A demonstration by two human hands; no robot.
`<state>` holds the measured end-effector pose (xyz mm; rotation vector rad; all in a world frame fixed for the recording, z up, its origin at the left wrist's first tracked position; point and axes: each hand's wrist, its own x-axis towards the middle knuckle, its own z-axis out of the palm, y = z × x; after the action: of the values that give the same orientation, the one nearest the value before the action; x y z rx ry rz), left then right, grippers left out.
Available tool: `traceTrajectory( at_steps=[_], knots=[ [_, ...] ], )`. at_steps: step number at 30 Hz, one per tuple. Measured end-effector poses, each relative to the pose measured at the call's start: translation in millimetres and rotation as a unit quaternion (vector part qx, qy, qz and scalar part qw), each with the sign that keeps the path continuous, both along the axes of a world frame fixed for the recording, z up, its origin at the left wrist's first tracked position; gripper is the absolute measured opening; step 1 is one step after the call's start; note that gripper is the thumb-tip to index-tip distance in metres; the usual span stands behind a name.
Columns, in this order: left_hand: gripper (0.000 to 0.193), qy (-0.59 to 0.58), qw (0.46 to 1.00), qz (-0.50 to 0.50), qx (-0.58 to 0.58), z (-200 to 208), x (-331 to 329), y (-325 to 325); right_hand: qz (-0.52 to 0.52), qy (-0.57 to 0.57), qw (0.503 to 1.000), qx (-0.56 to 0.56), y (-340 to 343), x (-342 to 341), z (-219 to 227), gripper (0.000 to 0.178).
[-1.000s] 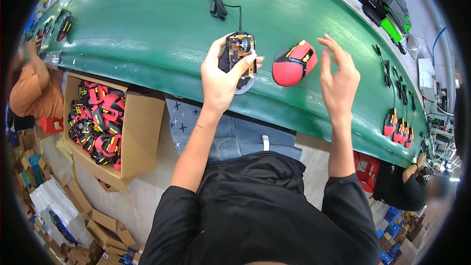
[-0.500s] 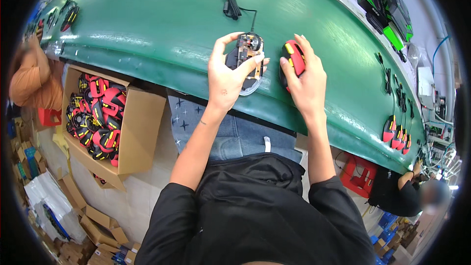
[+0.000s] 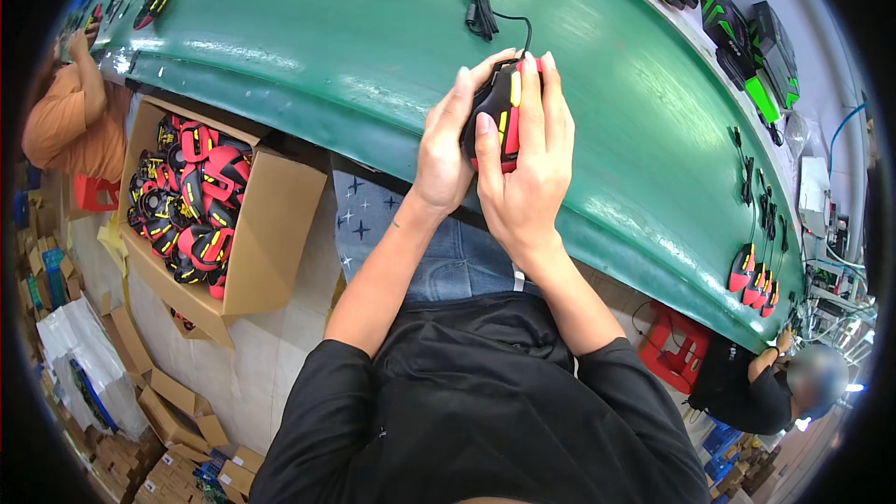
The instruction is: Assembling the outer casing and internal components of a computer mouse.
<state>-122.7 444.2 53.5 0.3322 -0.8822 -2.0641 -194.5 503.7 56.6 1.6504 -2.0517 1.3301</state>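
Observation:
My left hand [image 3: 443, 157] is closed round the left side of a wired computer mouse, its fingers along the edge. Pressed over the top is my right hand [image 3: 532, 168], gripping the red, black and yellow mouse shell [image 3: 508, 117]. The shell sits on the base, and its inner circuit board is hidden; whether the halves are fully joined I cannot tell. From the front end runs a bundled black cable [image 3: 480, 7], lying on the green belt [image 3: 317, 28] with its plug at the far end.
At my left stands an open cardboard box [image 3: 280, 233] full of red and black mouse shells. Finished-looking mice [image 3: 752, 285] with cables lie on the belt's right. Green-black boxes [image 3: 747, 37] stand on the far ledge. One person [image 3: 70, 121] works at left, another [image 3: 761, 378] at right.
My right hand has brought the shell left onto the base, covering the exposed circuit board. Both hands now meet round one mouse. The view has shifted slightly.

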Motion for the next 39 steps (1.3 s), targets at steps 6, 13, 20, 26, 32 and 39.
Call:
traceTrajectory(
  at_steps=[6, 13, 20, 26, 32, 39],
  knots=[
    [0.066, 0.018, 0.999, 0.019, -0.042, -6, 1, 2, 0.081, -0.141, 0.986, 0.048, -2, -6, 9, 0.070],
    [0.084, -0.061, 0.987, -0.001, -0.146, -4, 7, -3, 0.157, -0.172, 0.966, 0.110, 9, -10, 12, 0.089],
    [0.045, -0.061, 0.993, 0.052, 0.087, -7, 1, 3, 0.138, -0.350, 0.924, 0.071, 26, -14, 13, 0.074],
    [0.042, -0.028, 0.998, 0.046, 0.008, -5, 7, 4, 0.138, -0.664, 0.734, 0.028, 40, -35, 19, 0.060],
    [0.040, -0.087, 0.982, 0.001, -0.169, -5, 19, -1, 0.111, -0.223, 0.967, 0.052, 55, -49, 34, 0.050],
    [0.045, 0.122, 0.991, -0.042, 0.017, -17, 11, 10, 0.081, -0.273, 0.959, 0.018, 57, -43, 33, 0.053]
  ],
)
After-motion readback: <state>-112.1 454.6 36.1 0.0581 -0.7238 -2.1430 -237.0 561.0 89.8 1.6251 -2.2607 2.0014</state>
